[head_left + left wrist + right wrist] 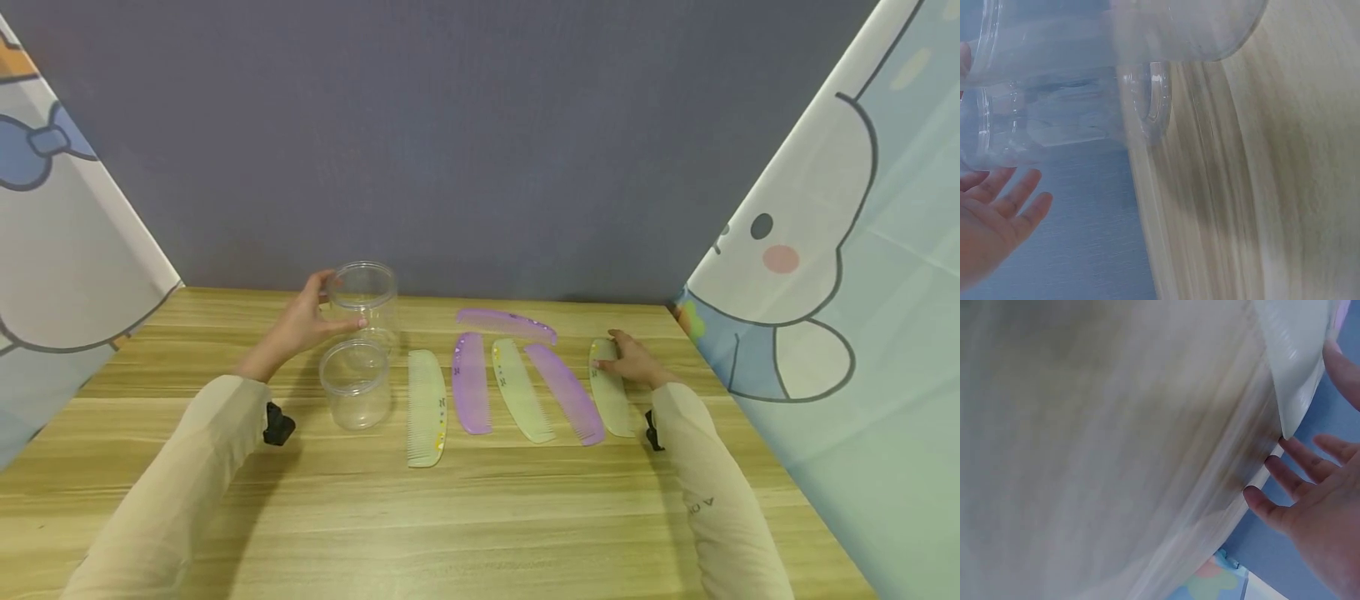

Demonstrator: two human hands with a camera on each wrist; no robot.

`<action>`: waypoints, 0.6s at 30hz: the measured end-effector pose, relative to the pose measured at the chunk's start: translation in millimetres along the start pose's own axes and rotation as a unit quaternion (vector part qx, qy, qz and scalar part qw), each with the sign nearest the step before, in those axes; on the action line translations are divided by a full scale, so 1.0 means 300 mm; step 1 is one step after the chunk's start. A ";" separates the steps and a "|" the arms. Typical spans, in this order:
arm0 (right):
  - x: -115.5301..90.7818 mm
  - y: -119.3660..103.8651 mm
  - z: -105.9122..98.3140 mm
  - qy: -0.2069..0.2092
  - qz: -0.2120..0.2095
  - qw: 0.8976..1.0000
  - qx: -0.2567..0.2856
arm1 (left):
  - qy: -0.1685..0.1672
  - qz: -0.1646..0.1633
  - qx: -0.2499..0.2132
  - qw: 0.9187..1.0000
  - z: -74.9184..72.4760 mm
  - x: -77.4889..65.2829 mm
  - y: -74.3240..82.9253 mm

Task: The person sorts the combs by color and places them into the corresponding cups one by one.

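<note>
My left hand (303,321) spans the rear clear jar (382,321), with its thumb across the front and its fingers at the far left side. In the left wrist view, the other fingertips stand partly free of the clear wall. A second clear jar (360,408) stands just in front. At the right, my right hand (633,362) is at the upper end of a pale green comb (613,400). Its thumb reaches onto the comb, while the fingers spread past the comb's tip. This comb seems to lie flat on the table.
Between the hands lie purple combs (471,383) and pale green combs (427,408), with one purple comb (506,321) crosswise behind them. A grey panel (450,150) rises at the wooden table's (420,533) back edge. Cartoon-printed cloths (825,250) flank it.
</note>
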State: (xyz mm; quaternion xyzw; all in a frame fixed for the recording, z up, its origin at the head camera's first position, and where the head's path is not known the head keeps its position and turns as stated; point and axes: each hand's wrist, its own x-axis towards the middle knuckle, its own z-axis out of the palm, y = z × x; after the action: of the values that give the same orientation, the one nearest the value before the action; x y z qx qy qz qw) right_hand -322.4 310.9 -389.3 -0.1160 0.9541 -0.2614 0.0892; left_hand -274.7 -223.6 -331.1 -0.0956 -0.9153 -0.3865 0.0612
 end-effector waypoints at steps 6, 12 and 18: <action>0.009 -0.005 -0.008 0.007 -0.002 1.000 0.005 | -0.002 0.004 -0.020 1.000 0.005 0.002 -0.013; 0.010 -0.016 -0.011 0.016 0.005 1.000 0.015 | -0.002 0.017 -0.046 0.999 0.007 0.004 -0.026; 0.018 -0.014 -0.010 0.030 0.020 0.999 0.040 | 0.005 0.027 -0.065 0.998 0.012 0.012 -0.037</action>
State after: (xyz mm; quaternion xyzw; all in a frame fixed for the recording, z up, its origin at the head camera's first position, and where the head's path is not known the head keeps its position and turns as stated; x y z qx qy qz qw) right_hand -327.4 307.5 -385.3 -0.0853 0.9473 -0.3009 0.0698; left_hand -280.7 -228.0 -340.7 -0.1219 -0.8851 -0.4437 0.0703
